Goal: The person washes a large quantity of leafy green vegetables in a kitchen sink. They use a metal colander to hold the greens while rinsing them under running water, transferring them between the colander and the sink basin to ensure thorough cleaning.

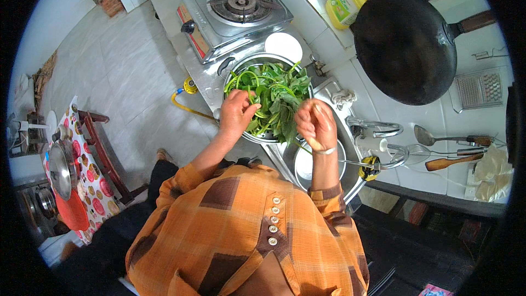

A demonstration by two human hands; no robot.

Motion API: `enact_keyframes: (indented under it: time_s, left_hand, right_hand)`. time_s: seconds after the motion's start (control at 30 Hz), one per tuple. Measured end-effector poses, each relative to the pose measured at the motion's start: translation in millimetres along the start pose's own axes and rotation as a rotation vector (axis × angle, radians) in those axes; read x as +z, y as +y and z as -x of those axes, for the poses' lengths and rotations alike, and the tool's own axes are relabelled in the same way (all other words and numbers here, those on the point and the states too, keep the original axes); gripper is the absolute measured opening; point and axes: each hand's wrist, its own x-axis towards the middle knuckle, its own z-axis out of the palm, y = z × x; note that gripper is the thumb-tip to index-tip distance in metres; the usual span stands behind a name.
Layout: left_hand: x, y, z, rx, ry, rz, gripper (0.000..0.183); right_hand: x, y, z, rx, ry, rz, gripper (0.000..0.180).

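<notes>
A heap of leafy greens with long green stems (pixel 279 90) fills a round metal pot (pixel 240 65) in front of me. My left hand (pixel 238 113) is at the heap's near left side, its thumb and fingertips pinching a green stem. Over the right edge of the greens, my right hand (pixel 318 125) is raised with its fingers curled in. Whether anything lies inside those fingers is hidden. A thin green stem pokes out below that hand, above a metal basin (pixel 302 164) in the sink (pixel 283 162).
Beyond the pot stand a white plate (pixel 283 47) and a gas stove (pixel 242 2). A faucet (pixel 378 127) rises at the sink's right. On the wall hang a black wok (pixel 404 47), a grater (pixel 481 88) and utensils. A yellow bottle (pixel 347 2) stands on the ledge.
</notes>
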Motion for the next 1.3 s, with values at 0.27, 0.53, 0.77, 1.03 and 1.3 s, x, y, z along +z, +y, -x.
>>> enact_keyframes:
  time_s: [0.27, 0.53, 0.77, 1.03, 1.3]
  left_hand:
    - [-9, -1, 17, -0.178, 0.084, 0.258, 0.059]
    - [-24, 9, 14, 0.115, 0.069, -0.185, 0.043]
    - [-23, 37, 9, 0.216, 0.101, -0.275, 0.031]
    - [-13, 73, 31, 0.297, 0.128, -0.214, 0.022]
    - [-8, 90, 60, 0.280, 0.098, -0.195, 0.020]
  right_hand:
    - [-21, 40, 122, 0.055, 0.248, 0.054, 0.012]
    - [-88, 121, 199, 0.059, 0.953, 0.104, 0.010]
    - [-101, 136, 225, 0.017, 1.068, 0.009, 0.011]
    - [-97, 126, 229, -0.134, 1.059, 0.005, 0.029]
    - [-77, 107, 188, -0.553, 0.971, 0.700, 0.017]
